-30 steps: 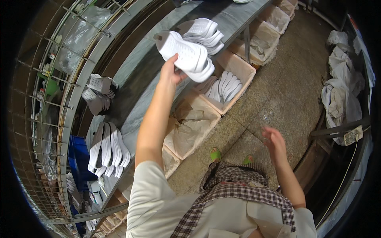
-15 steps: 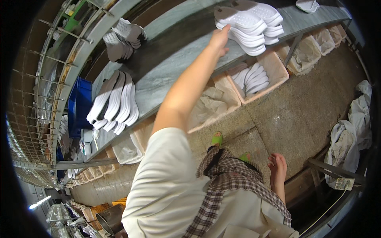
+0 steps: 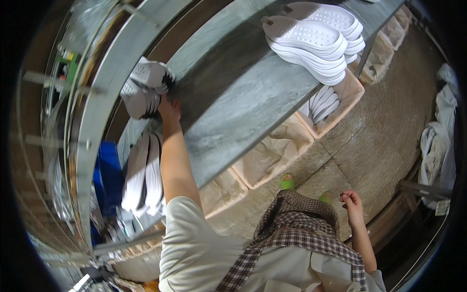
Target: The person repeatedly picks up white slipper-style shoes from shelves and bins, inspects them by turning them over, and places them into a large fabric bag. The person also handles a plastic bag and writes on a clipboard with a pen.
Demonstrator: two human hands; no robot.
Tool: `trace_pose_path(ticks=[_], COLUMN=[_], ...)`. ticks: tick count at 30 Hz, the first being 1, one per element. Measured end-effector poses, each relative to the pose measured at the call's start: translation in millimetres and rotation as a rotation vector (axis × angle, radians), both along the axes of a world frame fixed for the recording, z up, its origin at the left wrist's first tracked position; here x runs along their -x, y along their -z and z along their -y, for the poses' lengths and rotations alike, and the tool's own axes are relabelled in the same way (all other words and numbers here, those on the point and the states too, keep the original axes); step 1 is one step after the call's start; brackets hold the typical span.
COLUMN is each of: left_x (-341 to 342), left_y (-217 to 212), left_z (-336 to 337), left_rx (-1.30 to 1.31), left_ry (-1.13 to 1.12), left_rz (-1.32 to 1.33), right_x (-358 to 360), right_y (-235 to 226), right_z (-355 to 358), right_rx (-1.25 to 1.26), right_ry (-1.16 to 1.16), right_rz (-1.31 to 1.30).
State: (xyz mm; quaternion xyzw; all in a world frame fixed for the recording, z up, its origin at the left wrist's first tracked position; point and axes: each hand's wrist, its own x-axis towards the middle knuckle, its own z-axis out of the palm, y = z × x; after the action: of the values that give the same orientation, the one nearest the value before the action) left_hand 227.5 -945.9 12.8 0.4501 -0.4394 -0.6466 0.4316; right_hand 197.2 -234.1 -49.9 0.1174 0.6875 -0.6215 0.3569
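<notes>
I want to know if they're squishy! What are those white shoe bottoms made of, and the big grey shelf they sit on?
The white shoe soles look like matte foam or soft rubber: thick, with rows of tiny dimples, though softness can't be seen. The grey shelf looks like streaky, dull stone or painted metal; it's hard to tell. The left hand touches another bundle of soles.

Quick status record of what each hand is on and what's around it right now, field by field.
left hand: stretched out to the far side of the grey shelf, touching a bundle of white shoe soles; full grip cannot be told
right hand: hanging low at the person's side, holding nothing, fingers loosely curled
near stack: white soles piled flat on the shelf's right end
below shelf: box with upright soles; paper-lined boxes
left side: more soles on edge, beside a blue crate
</notes>
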Motion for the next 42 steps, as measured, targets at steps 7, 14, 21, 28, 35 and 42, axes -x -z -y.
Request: trace_pose_path(ticks=[7, 14, 21, 28, 35, 42], left_x=[38, 65, 28, -146, -256, -314], left_y=[11, 10, -20, -80, -118, -130], left_z=[85, 92, -116, -374, -503, -530], left_rx=[-0.173, -0.183, -0.315, -0.446, -0.583, -0.619], left_ry=[0.084, -0.104, -0.082, 0.378, 0.569, 0.896], left_rz=[-0.316, -0.400, -0.463, -0.359, -0.235, 0.088], right_x=[-51, -75, -63, -64, -126, -169], right_y=[33, 40, 44, -3, -49, -55], right_z=[64, 78, 80, 147, 196, 113], right_rx=[0.077, -0.017, 0.103, 0.418, 1.117, 1.254], right_ry=[0.011, -0.073, -0.203, -0.445, -0.119, -0.256], right_rz=[0.016, -0.027, -0.244, -0.141, 0.369, 0.650])
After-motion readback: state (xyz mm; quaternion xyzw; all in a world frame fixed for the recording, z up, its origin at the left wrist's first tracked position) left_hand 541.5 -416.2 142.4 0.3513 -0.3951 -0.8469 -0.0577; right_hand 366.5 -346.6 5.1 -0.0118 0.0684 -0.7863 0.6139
